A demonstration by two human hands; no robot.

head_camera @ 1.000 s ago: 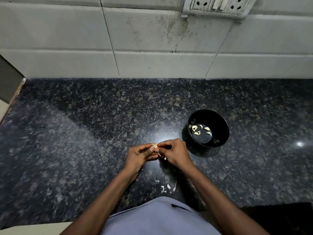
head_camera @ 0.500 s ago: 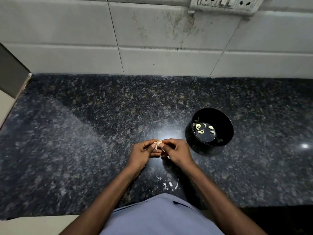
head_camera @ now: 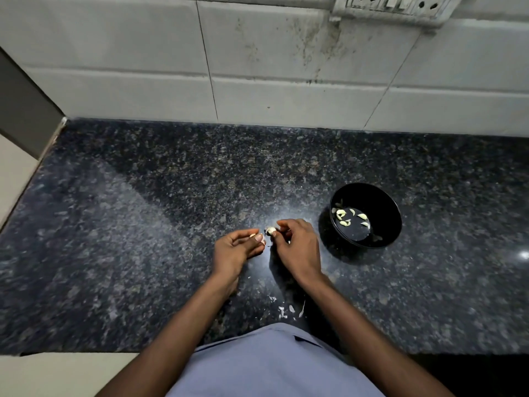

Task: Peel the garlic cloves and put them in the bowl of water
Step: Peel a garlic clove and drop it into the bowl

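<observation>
My right hand [head_camera: 299, 249] pinches a whitish garlic clove [head_camera: 270, 231] at its fingertips, just above the dark granite counter [head_camera: 143, 224]. A small gap to the left, my left hand [head_camera: 236, 249] has its fingers curled, with thumb and forefinger pinching a small tan bit of garlic [head_camera: 252, 235]; whether it is skin or clove I cannot tell. The black bowl [head_camera: 396, 224] stands to the right of my right hand. Several peeled cloves [head_camera: 350, 217] float in its water.
Scraps of garlic skin [head_camera: 286, 309] lie on the counter near its front edge, between my forearms. A tiled wall with a switch socket [head_camera: 392, 7] closes off the back. The counter ends at a step on the left [head_camera: 54, 133].
My hands were joined on the garlic; now they have drawn apart, the right keeping the clove and the left a small bit. The view has shifted slightly.
</observation>
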